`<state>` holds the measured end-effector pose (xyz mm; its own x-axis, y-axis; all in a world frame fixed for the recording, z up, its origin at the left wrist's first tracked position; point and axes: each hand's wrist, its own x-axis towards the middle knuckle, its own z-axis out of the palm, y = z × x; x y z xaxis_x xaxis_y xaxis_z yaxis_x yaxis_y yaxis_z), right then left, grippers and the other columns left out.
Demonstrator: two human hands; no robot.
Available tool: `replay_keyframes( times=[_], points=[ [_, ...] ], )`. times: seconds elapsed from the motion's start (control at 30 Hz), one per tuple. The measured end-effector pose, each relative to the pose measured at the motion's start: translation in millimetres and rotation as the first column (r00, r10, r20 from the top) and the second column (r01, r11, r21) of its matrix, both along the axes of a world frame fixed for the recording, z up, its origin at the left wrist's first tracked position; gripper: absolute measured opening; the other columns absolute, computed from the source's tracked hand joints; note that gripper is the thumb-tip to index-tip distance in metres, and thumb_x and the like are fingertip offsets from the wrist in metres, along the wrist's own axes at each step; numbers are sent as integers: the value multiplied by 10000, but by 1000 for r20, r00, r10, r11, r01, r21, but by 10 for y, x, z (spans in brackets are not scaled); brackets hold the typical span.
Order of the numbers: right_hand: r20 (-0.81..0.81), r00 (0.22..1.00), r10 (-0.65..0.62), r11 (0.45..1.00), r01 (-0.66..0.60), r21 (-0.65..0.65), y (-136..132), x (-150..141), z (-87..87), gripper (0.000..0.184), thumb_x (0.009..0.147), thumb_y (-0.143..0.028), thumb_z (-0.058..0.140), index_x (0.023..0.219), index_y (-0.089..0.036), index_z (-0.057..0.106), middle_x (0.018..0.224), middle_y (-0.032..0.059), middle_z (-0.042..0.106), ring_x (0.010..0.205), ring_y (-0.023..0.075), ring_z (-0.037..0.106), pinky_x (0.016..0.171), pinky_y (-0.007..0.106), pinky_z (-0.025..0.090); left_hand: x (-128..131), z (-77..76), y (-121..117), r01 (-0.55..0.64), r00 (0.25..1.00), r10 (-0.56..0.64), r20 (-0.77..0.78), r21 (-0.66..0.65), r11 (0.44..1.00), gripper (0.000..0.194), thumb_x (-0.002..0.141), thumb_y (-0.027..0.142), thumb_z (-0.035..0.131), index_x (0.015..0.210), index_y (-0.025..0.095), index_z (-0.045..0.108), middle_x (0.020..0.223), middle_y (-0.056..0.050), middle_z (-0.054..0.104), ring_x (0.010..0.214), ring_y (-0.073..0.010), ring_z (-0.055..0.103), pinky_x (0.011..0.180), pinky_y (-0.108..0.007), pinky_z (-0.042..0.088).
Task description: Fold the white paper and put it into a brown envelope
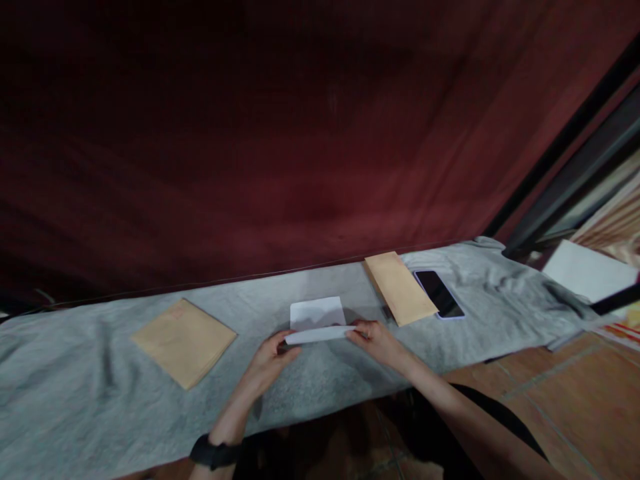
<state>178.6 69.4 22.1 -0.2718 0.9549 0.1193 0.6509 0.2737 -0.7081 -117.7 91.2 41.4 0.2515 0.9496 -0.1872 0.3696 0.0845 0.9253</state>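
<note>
White paper [320,335], folded, near the middle of grey cloth [285,407]; long axis of raised part runs left-right across the view, right end slightly higher, upper edge toward the dark red backdrop [320,200]. Left hand [273,362] pinches its left end, right hand [376,341] pinches its right end; hands apart, paper stretched between. Behind the raised strip, a flatter white panel [318,313], roughly rectangular, clean edges; can't tell if same sheet. No writing readable on the paper; plain white, matte, strip seen nearly edge-on. Left: brown envelopes [184,345], apparently stacked, set diagonally, faint reddish mark near far corner, illegible. Right: brown envelope [401,289], long axis slanting from far left to near right, its near-right corner at the edge of a smartphone [441,295], dark screen, pale purple rim, no brand legible. Black wristband [215,452] on left wrist.
</note>
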Motion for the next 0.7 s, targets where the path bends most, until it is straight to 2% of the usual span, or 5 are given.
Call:
replay_keyframes(
  times=[0.13,0.37,0.5,0.6,0.7],
  points=[
    [-49,997,-61,998,61,-1,63,-42,-31,331,974,-360,485,751,-204,673,661,2,657,635,165,614,578,248,379,37,-49,42,-38,999,37,-17,-37,999,396,714,468,687,956,163,759,942,-74,769,916,-273,684,882,-404,530],
    [-63,982,-179,983,177,-38,155,-113,-118,199,940,-293,511,878,-208,680,764,14,710,701,178,654,659,260,453,73,-170,144,-80,996,80,-28,2,997,318,703,467,653,807,175,727,823,-53,743,801,-230,661,739,-329,514],
    [-16,978,-210,976,208,-62,144,-157,-138,239,934,-232,518,1118,-220,671,917,35,762,811,196,712,734,273,509,98,-205,152,-94,987,104,-122,86,992,262,738,449,618,716,191,664,737,-27,703,736,-214,643,671,-302,483],
    [119,959,-258,964,264,-37,118,-211,-131,376,951,-229,521,1321,-242,584,1030,51,771,913,213,731,784,284,529,130,-220,162,-95,971,122,-207,139,986,209,786,390,582,766,194,652,768,-36,719,745,-214,660,673,-297,480],
    [270,924,-270,961,275,22,95,-267,-137,481,967,-238,515,1446,-245,474,1139,70,753,968,221,733,818,292,536,189,-202,174,-99,929,149,-339,162,982,214,837,326,560,946,172,662,837,-64,740,760,-213,681,678,-294,481]
  ],
)
